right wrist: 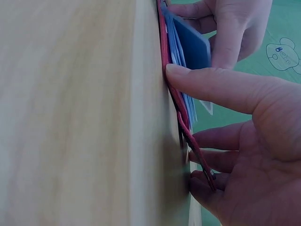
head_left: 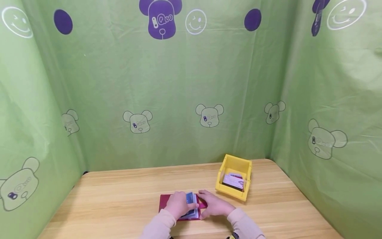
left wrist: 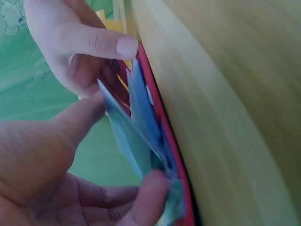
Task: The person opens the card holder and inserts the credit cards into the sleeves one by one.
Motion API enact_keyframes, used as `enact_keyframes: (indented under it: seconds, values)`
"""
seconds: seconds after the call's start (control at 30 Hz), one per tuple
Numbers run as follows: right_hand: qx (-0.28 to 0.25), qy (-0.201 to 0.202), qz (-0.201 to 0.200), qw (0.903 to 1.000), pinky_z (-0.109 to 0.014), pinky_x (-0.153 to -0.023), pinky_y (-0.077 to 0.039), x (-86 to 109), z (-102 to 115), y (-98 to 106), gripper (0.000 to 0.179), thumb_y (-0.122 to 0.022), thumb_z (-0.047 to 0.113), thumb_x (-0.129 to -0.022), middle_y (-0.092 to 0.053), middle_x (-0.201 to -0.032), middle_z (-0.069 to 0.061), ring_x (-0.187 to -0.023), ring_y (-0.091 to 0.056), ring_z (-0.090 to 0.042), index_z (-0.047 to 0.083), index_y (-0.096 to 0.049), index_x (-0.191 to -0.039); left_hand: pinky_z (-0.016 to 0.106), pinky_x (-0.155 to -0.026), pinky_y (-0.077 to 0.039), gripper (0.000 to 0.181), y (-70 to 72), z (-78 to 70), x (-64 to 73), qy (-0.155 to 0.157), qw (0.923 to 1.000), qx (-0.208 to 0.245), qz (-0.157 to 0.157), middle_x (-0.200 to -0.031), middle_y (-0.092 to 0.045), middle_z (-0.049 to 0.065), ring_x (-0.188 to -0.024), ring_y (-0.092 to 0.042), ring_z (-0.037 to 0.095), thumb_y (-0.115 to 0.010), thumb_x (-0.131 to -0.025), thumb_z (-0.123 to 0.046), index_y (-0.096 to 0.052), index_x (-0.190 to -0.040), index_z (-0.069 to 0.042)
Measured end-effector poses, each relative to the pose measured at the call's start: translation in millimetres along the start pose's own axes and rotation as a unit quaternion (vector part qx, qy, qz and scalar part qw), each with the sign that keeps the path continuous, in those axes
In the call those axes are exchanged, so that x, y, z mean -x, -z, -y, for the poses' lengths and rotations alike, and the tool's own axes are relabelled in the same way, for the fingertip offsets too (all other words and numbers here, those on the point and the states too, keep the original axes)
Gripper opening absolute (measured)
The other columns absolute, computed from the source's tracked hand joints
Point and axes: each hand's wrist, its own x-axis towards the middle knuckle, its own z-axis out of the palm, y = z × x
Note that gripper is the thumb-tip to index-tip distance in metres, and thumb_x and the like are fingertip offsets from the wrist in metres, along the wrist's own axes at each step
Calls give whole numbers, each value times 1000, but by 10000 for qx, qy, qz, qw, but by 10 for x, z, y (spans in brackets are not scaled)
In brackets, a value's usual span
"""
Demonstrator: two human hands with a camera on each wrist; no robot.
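Observation:
A red card holder (head_left: 164,200) lies spread on the table, with clear and blue card sleeves (head_left: 194,198) fanned up from its right half. My left hand (head_left: 178,204) is over those sleeves. In the left wrist view its thumb and a finger pinch one raised blue sleeve (left wrist: 124,136). At the holder's right side, my right hand (head_left: 217,205) grips the edge, the thumb on the red border. Its other fingers sit by the closing strap (right wrist: 202,162), which sticks out to the right. Part of the left cover is hidden under the left hand.
A yellow open-front bin (head_left: 235,162) stands behind and right of the right hand, with several cards or booklets (head_left: 233,181) in it. Green printed curtains (head_left: 179,76) enclose the wooden table (head_left: 125,186) at the back and both sides.

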Motion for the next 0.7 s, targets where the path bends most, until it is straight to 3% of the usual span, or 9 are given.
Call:
enact_keyframes:
  seconds: [0.1, 0.2, 0.3, 0.4, 0.6, 0.7]
  values:
    - [-9, -11, -3, 10000, -66, -115, -27, 3, -2, 0, 94, -82, 22, -62, -34, -152, -29, -139, -33, -50, -10, -42, -140, 29, -51, -48, 48, 14, -4, -17, 90, 9999, 16, 144, -67, -61, 6, -58, -52, 16, -78, -75, -47, -66, -82, 0]
    - [-14, -26, 10, 10000, -66, -115, -27, 0, -3, -3, 94, -83, 23, -62, -34, -152, -28, -139, -33, -50, -9, -42, -141, 26, -44, -48, 46, 77, 51, -15, 230, 9961, 649, 544, -65, -59, 8, -52, -57, 16, -77, -79, -42, -62, -81, 1]
    - [21, -13, 21, 10000, -65, -115, -27, -3, -11, -4, 94, -83, 23, -63, -34, -152, -28, -140, -33, -49, -10, -41, -141, 27, -41, -52, 40, 149, 164, -12, 285, 9831, 1519, 980, -64, -61, 9, -48, -61, 17, -74, -82, -37, -60, -80, 0]
    - [42, 7, 40, 10000, -65, -115, -26, -2, -17, -3, 94, -83, 24, -64, -33, -153, -28, -140, -32, -49, -10, -41, -141, 30, -48, -59, 36, 185, 320, -14, 235, 9623, 2390, 1276, -69, -65, 12, -51, -64, 16, -72, -86, -31, -64, -88, 5]
    - [17, -32, 53, 10000, -65, -116, -25, 9, -4, 8, 94, -83, 23, -64, -32, -153, -28, -141, -30, -49, -9, -41, -142, 35, -65, -64, 42, 228, 612, 2, 324, 8988, 4056, 1630, -89, -69, 19, -65, -67, 16, -68, -88, -13, -57, -117, 16]
    - [7, -16, 55, 10000, -65, -116, -25, 7, 4, 12, 94, -83, 23, -64, -32, -153, -29, -141, -30, -50, -9, -41, -142, 35, -68, -64, 45, 263, 737, 26, 378, 8811, 4450, 1556, -94, -69, 20, -71, -69, 18, -67, -86, -5, -52, -121, 18]
